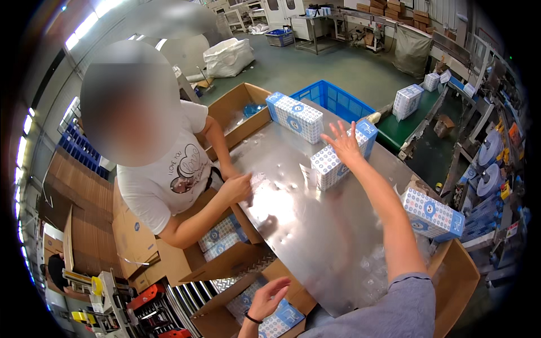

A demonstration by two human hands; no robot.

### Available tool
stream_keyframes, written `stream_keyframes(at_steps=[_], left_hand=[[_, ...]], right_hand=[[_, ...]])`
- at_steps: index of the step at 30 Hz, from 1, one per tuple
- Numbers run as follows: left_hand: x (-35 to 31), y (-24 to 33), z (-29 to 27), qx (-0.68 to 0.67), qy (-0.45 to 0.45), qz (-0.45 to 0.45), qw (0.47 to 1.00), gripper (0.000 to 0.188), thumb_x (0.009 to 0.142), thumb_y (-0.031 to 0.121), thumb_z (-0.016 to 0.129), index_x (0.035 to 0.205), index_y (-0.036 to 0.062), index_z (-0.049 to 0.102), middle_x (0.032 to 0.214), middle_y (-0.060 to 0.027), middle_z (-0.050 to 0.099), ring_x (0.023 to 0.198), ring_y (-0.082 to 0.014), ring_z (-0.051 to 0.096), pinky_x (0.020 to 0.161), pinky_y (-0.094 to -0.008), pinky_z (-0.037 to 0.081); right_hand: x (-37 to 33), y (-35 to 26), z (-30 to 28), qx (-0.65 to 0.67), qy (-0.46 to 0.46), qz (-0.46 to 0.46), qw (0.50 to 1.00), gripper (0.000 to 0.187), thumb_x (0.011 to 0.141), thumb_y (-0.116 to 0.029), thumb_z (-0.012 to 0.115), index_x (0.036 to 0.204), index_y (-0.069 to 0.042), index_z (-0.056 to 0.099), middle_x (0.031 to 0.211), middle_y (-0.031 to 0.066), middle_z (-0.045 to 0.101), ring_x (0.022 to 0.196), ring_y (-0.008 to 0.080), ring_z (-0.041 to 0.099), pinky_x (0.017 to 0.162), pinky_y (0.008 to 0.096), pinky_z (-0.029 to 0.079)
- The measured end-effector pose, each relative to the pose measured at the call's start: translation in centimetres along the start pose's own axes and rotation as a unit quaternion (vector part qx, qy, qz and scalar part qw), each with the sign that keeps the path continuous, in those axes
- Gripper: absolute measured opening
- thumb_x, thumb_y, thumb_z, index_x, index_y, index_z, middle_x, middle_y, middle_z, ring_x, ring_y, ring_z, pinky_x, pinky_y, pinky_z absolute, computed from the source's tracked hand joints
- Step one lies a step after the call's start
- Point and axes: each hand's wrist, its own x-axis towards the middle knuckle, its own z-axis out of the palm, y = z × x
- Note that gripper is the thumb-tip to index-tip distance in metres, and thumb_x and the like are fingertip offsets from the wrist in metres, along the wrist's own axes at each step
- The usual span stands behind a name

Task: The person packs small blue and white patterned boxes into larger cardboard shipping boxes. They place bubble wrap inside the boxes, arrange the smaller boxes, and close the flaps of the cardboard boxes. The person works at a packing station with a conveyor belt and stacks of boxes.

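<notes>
My right hand is stretched across the metal table, fingers spread, at the top of a blue-and-white patterned carton. Whether the palm presses on it cannot be made out. A pale flap sticks out from that carton's near left end. Lower down, my left hand is open with nothing in it, above a cardboard box that holds similar blue-and-white cartons. Another patterned carton lies at the table's far edge, and one more rests at the right edge.
Across the table a person in a white T-shirt stands beside an open box of cartons. A blue crate and a cardboard box adjoin the far edge. A green conveyor carries cartons at the right. Rollers lie lower left.
</notes>
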Motion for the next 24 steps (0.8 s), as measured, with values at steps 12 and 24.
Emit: stream_keyframes(at_steps=[12, 24], left_hand=[[18.9, 7.7, 8.9, 0.526, 0.072, 0.035, 0.847, 0.107, 0.067, 0.032, 0.088, 0.149, -0.0041, 0.029, 0.142, -0.031, 0.044, 0.129, -0.0482, 0.047, 0.106, -0.0541, 0.041], [3.7, 0.8, -4.3, -0.133, 0.067, 0.205, 0.967, 0.09, 0.059, 0.004, 0.094, 0.138, 0.0035, 0.051, 0.133, -0.01, 0.059, 0.121, -0.028, 0.058, 0.103, -0.044, 0.048]], right_hand=[[-8.7, -3.8, -6.5, 0.467, -0.208, -0.152, 0.846, 0.057, 0.073, -0.021, 0.077, 0.128, -0.017, 0.06, 0.136, 0.0088, 0.056, 0.127, 0.0272, 0.052, 0.106, 0.0606, 0.034], [-1.4, 14.7, 3.8, -0.149, -0.132, 0.15, 0.968, 0.065, 0.093, -0.009, 0.053, 0.151, -0.032, 0.038, 0.157, 0.0142, 0.035, 0.13, 0.0373, 0.048, 0.107, 0.0597, 0.037]])
